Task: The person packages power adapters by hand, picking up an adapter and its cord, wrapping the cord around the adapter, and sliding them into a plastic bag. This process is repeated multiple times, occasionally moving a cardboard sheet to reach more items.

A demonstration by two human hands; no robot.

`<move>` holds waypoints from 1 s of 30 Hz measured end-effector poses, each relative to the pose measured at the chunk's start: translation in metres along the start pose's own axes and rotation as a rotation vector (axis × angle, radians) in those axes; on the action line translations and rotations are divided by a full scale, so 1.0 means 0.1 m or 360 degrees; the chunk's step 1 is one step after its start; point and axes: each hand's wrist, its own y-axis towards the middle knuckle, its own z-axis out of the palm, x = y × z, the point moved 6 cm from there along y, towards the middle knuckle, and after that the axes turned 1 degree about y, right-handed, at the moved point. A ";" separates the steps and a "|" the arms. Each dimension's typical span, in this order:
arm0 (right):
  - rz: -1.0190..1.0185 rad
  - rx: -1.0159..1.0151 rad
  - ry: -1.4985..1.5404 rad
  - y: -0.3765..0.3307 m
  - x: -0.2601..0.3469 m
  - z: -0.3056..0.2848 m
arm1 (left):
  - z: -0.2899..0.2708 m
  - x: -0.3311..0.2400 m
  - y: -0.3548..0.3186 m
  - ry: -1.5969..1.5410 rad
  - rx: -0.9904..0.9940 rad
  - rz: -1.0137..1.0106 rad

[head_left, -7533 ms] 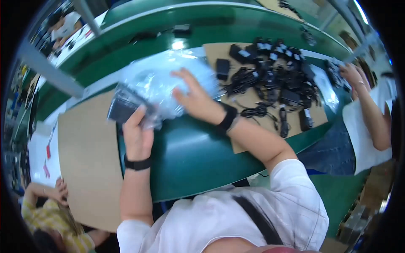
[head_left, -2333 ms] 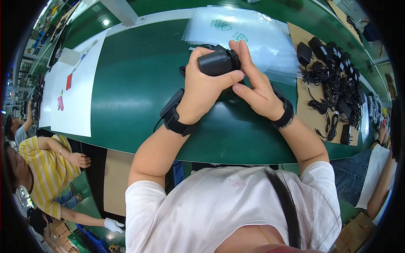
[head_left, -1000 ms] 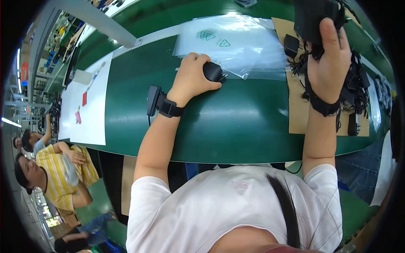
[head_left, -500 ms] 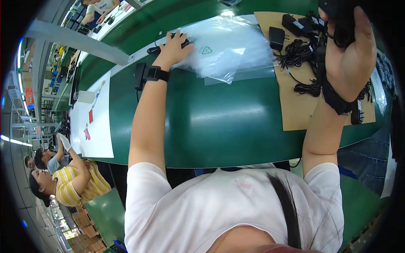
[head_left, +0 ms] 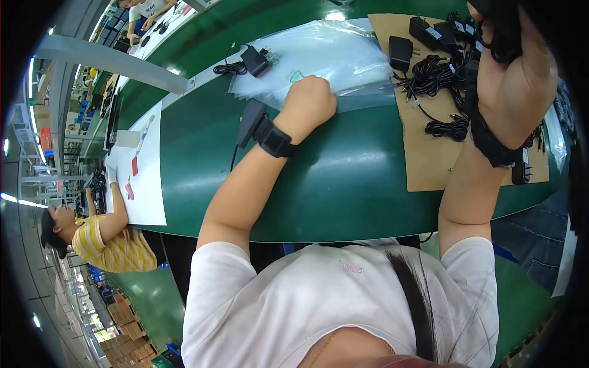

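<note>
My left hand [head_left: 310, 104] is closed at the near edge of a stack of clear plastic bags [head_left: 331, 52], its fingertips curled out of sight against the bag edge. A black power adapter [head_left: 255, 61] with a bundled cable lies on the left end of the stack, just beyond that hand. My right hand [head_left: 518, 80] is raised at the far right, fingers wrapped round what looks like a black power adapter [head_left: 500, 21] with its cable; the picture's dark rim hides part of it. Both wrists wear black bands.
A brown cardboard sheet [head_left: 426, 162] under my right arm bears several black adapters [head_left: 400, 53] and coiled cables [head_left: 429, 76]. On the left, a white sheet [head_left: 147, 184] lies on the green table [head_left: 307, 184]. A person in yellow stripes [head_left: 123, 248] sits beyond it.
My left hand has left the adapter on the bags, moving right and nearer, and closed at the bag edge. My right hand has barely shifted. The person in stripes has lowered their arms.
</note>
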 end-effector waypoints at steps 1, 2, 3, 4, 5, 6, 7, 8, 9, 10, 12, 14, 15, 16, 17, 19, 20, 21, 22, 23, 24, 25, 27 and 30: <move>0.0014 -0.0042 0.0018 -0.01 0.01 0.03 | -0.01 0.05 -0.01 -0.0057 0.0052 -0.0023; 0.0029 -0.0083 0.0036 -0.01 0.01 0.04 | -0.06 0.10 0.00 -0.0050 0.0049 -0.0020; 0.0040 -0.0102 0.0048 -0.02 0.01 0.04 | -0.13 0.19 -0.01 -0.0237 0.0091 -0.0159; 0.0048 -0.0120 0.0054 -0.02 0.01 0.04 | -0.19 0.27 -0.03 -0.0430 0.0132 -0.0292; 0.0017 -0.0112 0.0043 -0.02 0.02 0.05 | -0.27 0.30 -0.04 -0.0434 0.0130 -0.0291; 0.0001 -0.0105 0.0045 -0.02 0.02 0.05 | -0.34 0.38 -0.08 -0.0743 0.0129 -0.0446; -0.0015 -0.0098 0.0045 -0.02 0.02 0.04 | -0.39 0.45 -0.12 -0.1055 0.0125 -0.0598; 0.0144 -0.0008 0.0058 -0.02 -0.03 0.04 | -0.40 0.51 -0.17 -0.1369 0.0121 -0.0749; 0.0299 0.0079 0.0069 -0.03 -0.09 0.04 | -0.40 0.55 -0.20 -0.1720 0.0098 -0.0861; 0.0454 0.0168 0.0076 -0.04 -0.15 0.04 | -0.41 0.52 -0.24 -0.1725 0.0093 -0.0855; 0.0893 0.0365 0.0325 -0.17 -0.40 0.13 | -0.40 0.41 -0.39 -0.1720 -0.0045 -0.0931; 0.1490 0.0577 0.0875 -0.55 -0.86 0.41 | -0.39 0.29 -0.53 -0.1227 -0.0258 -0.0725; 0.1798 0.0638 0.1125 -0.82 -1.06 0.50 | -0.39 0.17 -0.55 -0.1034 -0.0337 -0.0656; 0.1954 0.0710 0.1216 -1.04 -1.10 0.57 | -0.43 0.05 -0.59 -0.0837 -0.0422 -0.0599; 0.2112 0.0386 0.0953 -1.24 -1.20 0.55 | -0.44 -0.08 -0.62 -0.0757 -0.0503 -0.0483; 0.1969 0.0346 0.0834 -1.34 -1.22 0.51 | -0.46 -0.25 -0.69 -0.0587 -0.0619 -0.0197; 0.1855 0.0271 0.0692 -1.33 -1.22 0.48 | -0.47 -0.24 -0.73 -0.0615 -0.0621 -0.0217; 0.1699 0.0215 0.0462 -1.29 -1.28 0.39 | -0.56 -0.22 -0.73 -0.0575 -0.0731 -0.0199; 0.1556 0.0287 0.0378 -1.23 -1.25 0.37 | -0.63 -0.18 -0.74 -0.0530 -0.0841 -0.0181; 0.1462 0.0397 0.0247 -1.23 -1.26 0.32 | -0.65 -0.09 -0.74 -0.0632 -0.0840 -0.0253; 0.1368 0.0512 0.0123 -1.24 -1.24 0.33 | -0.66 -0.04 -0.74 -0.0641 -0.0852 -0.0268; 0.1371 0.0530 0.0118 -1.25 -1.23 0.33 | -0.66 0.05 -0.74 -0.0748 -0.0882 -0.0379; 0.0950 0.0892 -0.0408 -1.25 -1.01 0.43 | -0.67 0.17 -0.74 -0.0992 -0.0938 -0.0466; 0.0467 0.1217 -0.1074 -1.35 -0.85 0.58 | -0.75 0.13 -0.76 -0.1251 -0.1077 -0.0461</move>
